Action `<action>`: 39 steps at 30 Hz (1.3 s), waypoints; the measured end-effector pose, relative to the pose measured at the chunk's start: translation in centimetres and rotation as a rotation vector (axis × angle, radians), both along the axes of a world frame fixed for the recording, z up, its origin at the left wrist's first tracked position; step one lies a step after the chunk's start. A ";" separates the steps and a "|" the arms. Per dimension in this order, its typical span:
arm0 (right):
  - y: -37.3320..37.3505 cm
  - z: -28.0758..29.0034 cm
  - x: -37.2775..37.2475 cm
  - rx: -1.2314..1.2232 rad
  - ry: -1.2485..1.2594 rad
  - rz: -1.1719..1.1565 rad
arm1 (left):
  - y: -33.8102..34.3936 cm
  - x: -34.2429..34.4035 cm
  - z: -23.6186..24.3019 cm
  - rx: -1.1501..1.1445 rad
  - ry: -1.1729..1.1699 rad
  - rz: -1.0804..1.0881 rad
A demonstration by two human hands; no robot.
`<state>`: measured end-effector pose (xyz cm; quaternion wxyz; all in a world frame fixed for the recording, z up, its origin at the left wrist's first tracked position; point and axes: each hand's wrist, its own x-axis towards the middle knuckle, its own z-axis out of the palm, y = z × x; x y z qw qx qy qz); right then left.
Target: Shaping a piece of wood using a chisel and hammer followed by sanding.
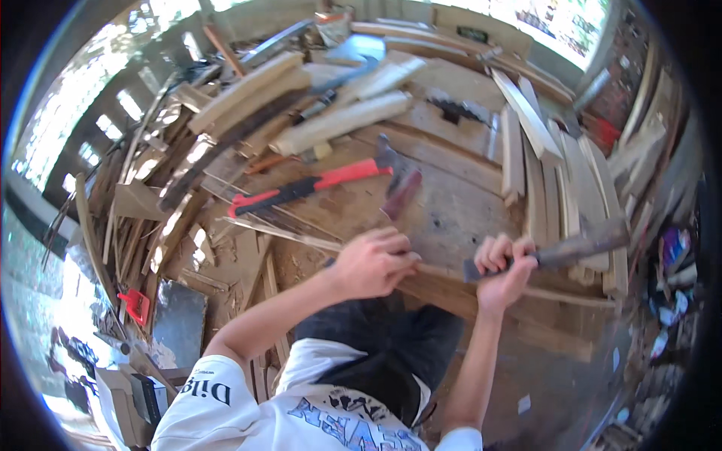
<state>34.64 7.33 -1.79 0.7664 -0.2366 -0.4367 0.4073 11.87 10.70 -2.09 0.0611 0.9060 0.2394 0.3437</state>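
My left hand point(374, 263) is closed around a thin wooden strip point(312, 240) near the bench's front edge. The strip slants down to the right, passing under or beside my right hand point(504, 272). That hand is wrapped round a long dark-handled tool point(575, 250); its thicker brownish-grey end points right, and blur hides its exact kind. Beyond my left hand, a hammer-like tool with a red and black handle point(301, 189) lies on the wooden workbench point(451, 218), its dark and reddish head toward the middle.
Pale timber pieces point(342, 124) and a handsaw point(350, 73) cover the far left. Long boards point(538, 180) lie along the right. A dark toothed metal part point(455, 110) rests at the back. Offcuts point(139, 218) pile up on the left, near a red scoop-like object point(135, 307).
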 end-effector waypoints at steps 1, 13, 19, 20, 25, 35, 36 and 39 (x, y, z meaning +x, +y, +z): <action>0.1 -0.2 -0.1 0.004 0.014 -0.015 | 0.1 0.0 0.0 -0.008 -0.004 -0.009; 0.5 0.0 -0.3 -0.017 -0.058 -0.121 | 1.1 -0.5 3.0 -0.074 0.093 -0.058; 0.5 -0.4 -0.3 0.021 -0.091 -0.138 | 7.8 -5.3 5.1 0.097 0.288 0.615; 0.5 -0.6 -0.2 0.027 -0.092 -0.122 | 8.5 -5.6 3.8 0.121 0.395 0.676; 0.7 -1.1 -0.3 0.058 -0.085 -0.107 | 11.8 -5.8 -0.2 -0.083 0.376 0.656; 1.2 -1.6 -0.6 0.131 -0.094 -0.101 | 3.4 2.1 25.1 -0.072 0.042 0.172; 1.2 -1.8 -0.6 0.117 -0.094 -0.110 | 1.9 3.3 27.5 -0.086 0.032 0.078; 1.2 -1.9 -0.7 0.114 -0.124 -0.131 | -2.0 8.0 32.1 -0.040 0.201 -0.095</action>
